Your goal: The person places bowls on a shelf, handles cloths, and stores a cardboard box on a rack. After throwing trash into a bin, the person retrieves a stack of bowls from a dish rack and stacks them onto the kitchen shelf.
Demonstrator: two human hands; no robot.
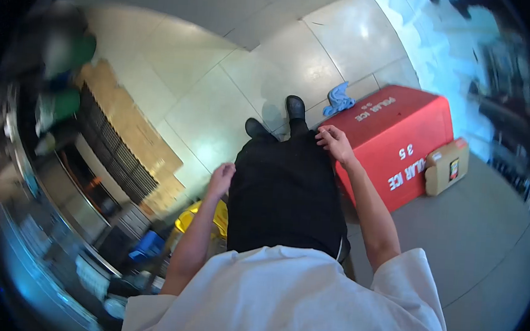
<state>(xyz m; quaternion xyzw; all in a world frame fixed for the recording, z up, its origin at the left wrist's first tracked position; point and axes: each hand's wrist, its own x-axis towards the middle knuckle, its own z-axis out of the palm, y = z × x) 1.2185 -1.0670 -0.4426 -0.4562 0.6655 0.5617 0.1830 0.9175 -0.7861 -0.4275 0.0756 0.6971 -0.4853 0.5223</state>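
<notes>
"While the R hand (335, 143) hangs by the red box (396, 141), how're its fingers?"
"Bit bent, bit apart. L hand (221, 178) is curled, can't tell how tight."
"Box?"
"At R edge of pale floor (202, 99), blue cloth (340, 99) just beside it."

Red box (377, 139) seen beside hands

The right hand (336, 144) is held at the box's edge, fingers slightly bent; whether contact is made cannot be told. The left hand (220, 178) is held loosely curled beside black clothing (284, 197). A blue cloth (339, 100) is seen just beside the box, where "POLAR ICE" is printed.
</notes>
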